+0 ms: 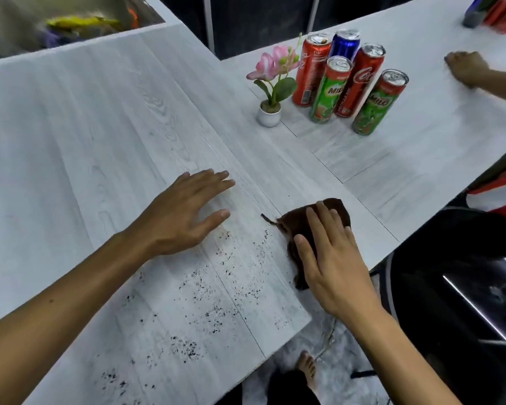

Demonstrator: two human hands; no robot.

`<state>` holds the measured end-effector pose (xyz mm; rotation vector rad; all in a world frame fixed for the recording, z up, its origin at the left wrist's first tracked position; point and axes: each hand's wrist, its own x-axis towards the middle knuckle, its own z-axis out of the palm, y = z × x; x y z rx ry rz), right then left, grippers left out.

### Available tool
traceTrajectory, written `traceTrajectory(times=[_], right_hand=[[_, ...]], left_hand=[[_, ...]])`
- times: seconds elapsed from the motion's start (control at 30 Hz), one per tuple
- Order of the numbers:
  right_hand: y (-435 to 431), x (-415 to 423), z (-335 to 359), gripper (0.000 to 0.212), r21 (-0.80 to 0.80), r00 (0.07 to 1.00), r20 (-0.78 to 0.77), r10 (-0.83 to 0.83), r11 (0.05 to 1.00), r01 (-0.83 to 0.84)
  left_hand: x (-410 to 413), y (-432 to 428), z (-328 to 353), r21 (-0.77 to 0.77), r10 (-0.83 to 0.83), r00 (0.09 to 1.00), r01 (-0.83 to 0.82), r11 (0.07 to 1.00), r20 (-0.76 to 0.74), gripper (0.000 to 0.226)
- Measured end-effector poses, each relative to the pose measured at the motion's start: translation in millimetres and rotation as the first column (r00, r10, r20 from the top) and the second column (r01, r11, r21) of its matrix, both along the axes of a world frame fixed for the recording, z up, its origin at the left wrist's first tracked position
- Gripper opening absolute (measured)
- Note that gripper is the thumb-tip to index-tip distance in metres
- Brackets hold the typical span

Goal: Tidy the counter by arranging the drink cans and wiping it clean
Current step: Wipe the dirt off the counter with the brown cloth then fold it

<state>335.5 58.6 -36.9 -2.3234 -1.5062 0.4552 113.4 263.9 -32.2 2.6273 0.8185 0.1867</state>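
- Five drink cans point(358, 80) stand upright in a tight cluster on the far stretch of the white wood-grain counter point(100, 127), seen from the head camera. There are two red cola cans point(310, 74), one blue can point(345, 45) and two green Milo cans point(329, 89), set in staggered rows, touching or nearly so.
- A small potted pink flower point(270, 109) sits just beside the cluster, on its left.
- The person's right hand point(333, 264) lies flat on a brown cloth point(295, 226) near the counter's front edge. Its fingers are straight and slightly apart, pressing on the fabric rather than gripping it.
- The left hand point(178, 217) rests palm down on the bare counter to the left of the cloth and apart from it. Its fingers are extended and loosely spread, holding nothing.
- Black specks point(211, 287) lie scattered over the counter between the two hands and on toward the near edge.
- A second person's hand point(468, 68) rests on the counter at far right, well apart from the cans; blur hides how its fingers lie.
- A bare foot point(307, 366) shows on the mottled floor below the counter's edge.
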Motion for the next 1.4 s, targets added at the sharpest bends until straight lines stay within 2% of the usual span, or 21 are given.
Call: traceTrajectory(times=[0.3,0.53,0.77,1.0,1.2,1.4], right_hand=[[5,-6,-27,0.064,-0.083,0.984,0.156,-0.087,0.991,0.101],[32,-8,-29,0.062,-0.105,0.979,0.154,-0.135,0.983,0.152],[64,-22,-28,0.058,-0.08,0.984,0.162,-0.072,0.993,0.086],[72,-59,-28,0.056,-0.059,0.982,0.17,0.081,0.996,-0.072],[32,-101,-30,0.054,-0.048,0.969,0.163,0.183,0.983,-0.177],[-24,-106,-30,0.053,-0.083,0.973,0.173,0.152,0.987,-0.139]], left_hand=[[-1,52,-28,0.011,-0.089,0.995,0.089,0.996,-0.037,0.065],[-2,63,-35,0.083,-0.14,0.985,0.148,0.985,-0.101,0.064],[-4,68,-39,0.077,-0.159,0.983,0.167,0.983,-0.095,0.062],[-9,69,-40,0.06,-0.138,0.988,0.142,0.988,-0.072,0.06],[-12,64,-39,0.061,-0.122,0.99,0.126,0.99,-0.066,0.059],[-15,60,-40,0.061,-0.109,0.991,0.114,0.992,-0.076,0.059]])
